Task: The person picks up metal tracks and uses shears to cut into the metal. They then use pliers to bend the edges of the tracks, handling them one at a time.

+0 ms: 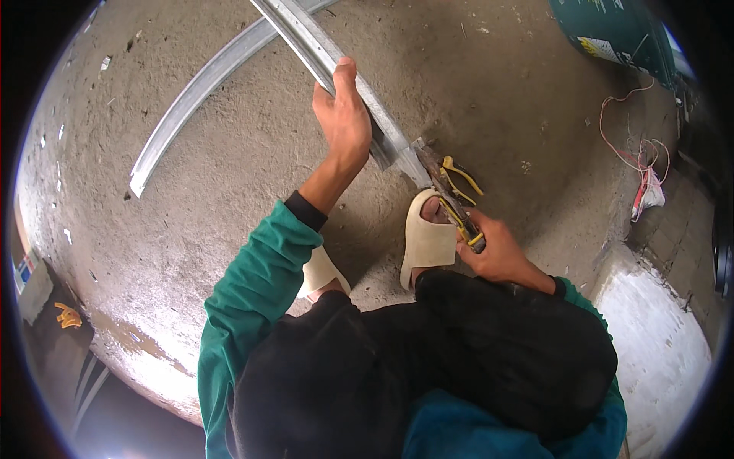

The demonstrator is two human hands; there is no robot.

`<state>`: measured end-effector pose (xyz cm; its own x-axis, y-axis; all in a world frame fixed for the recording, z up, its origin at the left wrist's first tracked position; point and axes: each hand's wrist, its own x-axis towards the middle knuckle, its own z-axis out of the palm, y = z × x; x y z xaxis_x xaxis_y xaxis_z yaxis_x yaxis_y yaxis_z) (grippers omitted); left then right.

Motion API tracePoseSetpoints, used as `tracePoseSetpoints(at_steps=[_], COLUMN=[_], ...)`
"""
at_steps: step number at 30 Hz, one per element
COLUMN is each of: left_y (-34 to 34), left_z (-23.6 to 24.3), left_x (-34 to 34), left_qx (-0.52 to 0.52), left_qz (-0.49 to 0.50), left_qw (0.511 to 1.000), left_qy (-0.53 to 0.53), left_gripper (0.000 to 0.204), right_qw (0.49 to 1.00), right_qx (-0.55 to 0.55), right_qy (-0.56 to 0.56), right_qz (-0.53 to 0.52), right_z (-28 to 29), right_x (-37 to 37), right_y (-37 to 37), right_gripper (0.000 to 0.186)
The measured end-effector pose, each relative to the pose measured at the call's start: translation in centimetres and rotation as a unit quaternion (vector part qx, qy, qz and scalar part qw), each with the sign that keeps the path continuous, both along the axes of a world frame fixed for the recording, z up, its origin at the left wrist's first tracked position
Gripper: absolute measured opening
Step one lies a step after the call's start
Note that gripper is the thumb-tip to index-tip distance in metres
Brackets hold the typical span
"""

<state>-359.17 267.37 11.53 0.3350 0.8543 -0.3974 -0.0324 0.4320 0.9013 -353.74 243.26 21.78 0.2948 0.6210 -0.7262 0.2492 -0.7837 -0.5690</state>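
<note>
My left hand is wrapped round a long grey metal channel, thumb along its upper side and most fingers hidden beneath. The channel slants from the top of the view down toward my feet. At its near end, my right hand grips a hand tool with a yellow-and-black handle; its dark, worn upper part meets the channel's end. Beside it show curved yellow-and-black handles, like those of pliers or snips. Whether they belong to the same tool, I cannot tell.
Another metal strip lies on the concrete floor, crossing beneath the channel. My cream sandals are close below the tool. A dark green container stands far right, near a tangled thin wire. A white block is at right.
</note>
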Motion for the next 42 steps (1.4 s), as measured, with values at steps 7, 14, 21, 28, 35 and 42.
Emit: tracePoseSetpoints(at_steps=[7,14,21,28,35,42], left_y=[-0.2,-0.1,0.0,0.1,0.2,0.6], left_z=[0.0,-0.1,0.3,0.3,0.1,-0.1], left_x=[0.1,0.0,-0.2,-0.3,-0.4,-0.7], left_qx=[0.030,0.006,0.011,0.006,0.017,0.017], left_qz=[0.001,-0.007,0.007,-0.005,-0.010,-0.016], left_qw=[0.999,1.000,1.000,1.000,1.000,0.999], left_qy=[0.020,0.018,0.013,0.025,0.021,0.036], left_gripper=[0.045,0.043,0.038,0.040,0.041,0.042], right_qw=[0.998,0.998,0.997,0.991,0.999,0.999], right_qx=[0.048,0.051,0.043,0.129,0.019,0.046], right_qy=[-0.033,-0.037,-0.058,-0.026,-0.036,-0.028], right_qz=[-0.015,-0.021,0.004,-0.034,0.005,-0.004], right_z=[-0.6,-1.3,-1.3,-2.3,-1.9,-2.8], right_x=[-0.5,-0.9,-1.3,-1.3,-1.2,-1.7], right_y=[-0.4,-0.8,0.3,-0.5,0.1,0.3], right_gripper=[0.041,0.036,0.037,0.036,0.058,0.055])
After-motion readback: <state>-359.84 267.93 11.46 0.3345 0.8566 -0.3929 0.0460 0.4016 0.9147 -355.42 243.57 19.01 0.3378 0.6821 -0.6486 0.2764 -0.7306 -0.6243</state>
